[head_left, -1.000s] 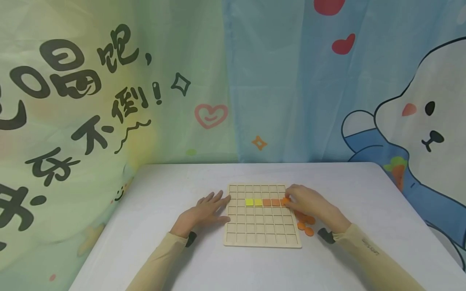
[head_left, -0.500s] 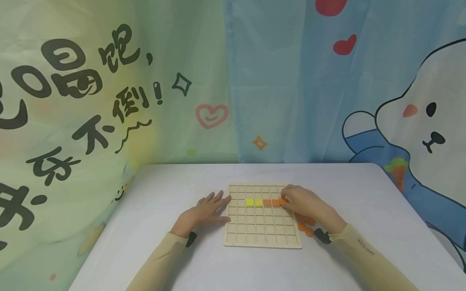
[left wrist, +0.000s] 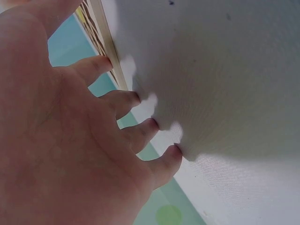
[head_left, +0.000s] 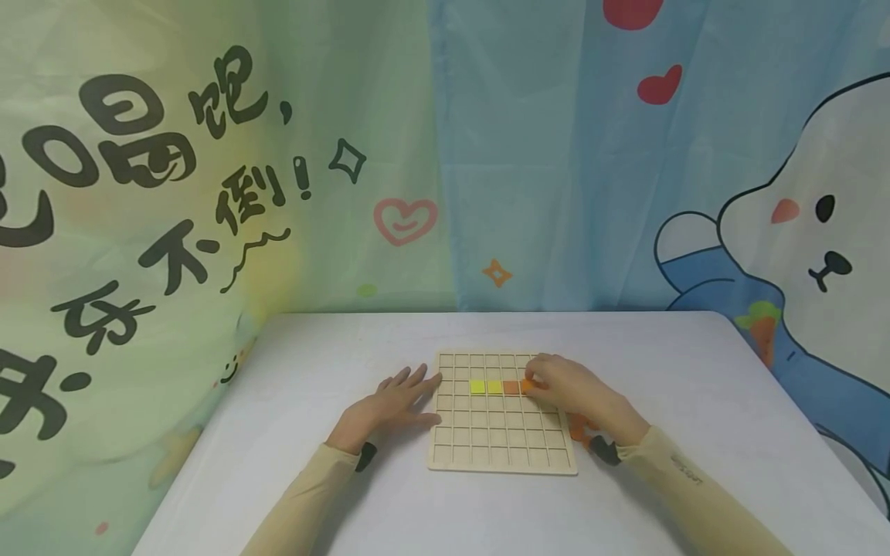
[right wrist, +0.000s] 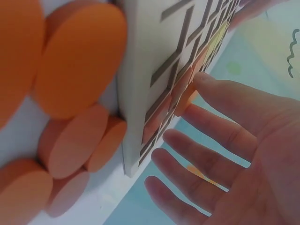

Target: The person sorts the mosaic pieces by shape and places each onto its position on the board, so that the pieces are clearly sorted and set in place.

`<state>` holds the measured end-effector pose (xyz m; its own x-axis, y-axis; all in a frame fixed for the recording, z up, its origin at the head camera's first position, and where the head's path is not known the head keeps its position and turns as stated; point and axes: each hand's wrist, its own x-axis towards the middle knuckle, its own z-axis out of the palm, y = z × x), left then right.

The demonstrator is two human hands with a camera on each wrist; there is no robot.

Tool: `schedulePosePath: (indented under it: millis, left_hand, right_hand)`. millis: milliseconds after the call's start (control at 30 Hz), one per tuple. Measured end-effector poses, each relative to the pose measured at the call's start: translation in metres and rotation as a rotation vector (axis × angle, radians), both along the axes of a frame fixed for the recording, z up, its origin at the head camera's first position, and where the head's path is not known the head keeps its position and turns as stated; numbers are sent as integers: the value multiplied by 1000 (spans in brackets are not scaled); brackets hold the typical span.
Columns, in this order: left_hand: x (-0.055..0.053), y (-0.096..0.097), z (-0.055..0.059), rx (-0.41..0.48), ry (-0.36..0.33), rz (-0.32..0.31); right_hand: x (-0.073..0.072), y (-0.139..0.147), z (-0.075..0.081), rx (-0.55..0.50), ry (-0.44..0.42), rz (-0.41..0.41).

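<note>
A pale wooden grid board [head_left: 501, 452] lies on the white table. One row of its cells shows two yellow squares [head_left: 485, 387], then orange squares [head_left: 511, 388] to their right. My right hand [head_left: 580, 386] pinches an orange disc [right wrist: 186, 101] between thumb and index finger, right over that row; the other fingers stretch out loosely. My left hand [head_left: 389, 409] rests spread on the table, thumb and index finger at the board's left edge. From the left wrist view, the fingertips [left wrist: 176, 152] meet the table surface, with nothing held.
Several loose orange discs [right wrist: 82, 58] lie piled beside the board's right edge, partly hidden by the right hand in the head view. Behind the table [head_left: 348, 340] hangs a printed curtain [head_left: 514, 154] with cartoon drawings and lettering.
My right hand has slid left along the row with the orange disc, from the board's right edge to above the orange squares. The left hand stays in place.
</note>
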<state>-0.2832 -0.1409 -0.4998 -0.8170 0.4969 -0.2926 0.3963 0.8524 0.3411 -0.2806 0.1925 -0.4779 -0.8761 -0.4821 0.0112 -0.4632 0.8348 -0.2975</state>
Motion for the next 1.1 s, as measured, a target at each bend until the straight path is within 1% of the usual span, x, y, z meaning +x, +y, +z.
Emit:
schedulePosePath:
  millis: [167, 433, 867, 1100]
  left_hand:
    - [-1, 0, -1, -16, 1, 6]
    - [-2, 0, -3, -23, 3, 9]
    - [-1, 0, -3, -15, 11, 7]
    - [-2, -1, -4, -6, 15, -3]
  right_hand:
    - [0, -7, -1, 8, -13, -1]
    - [-2, -16, -1, 14, 30, 45]
    - [-7, -25, -2, 33, 67, 97]
    - [-8, -34, 3, 41, 27, 91]
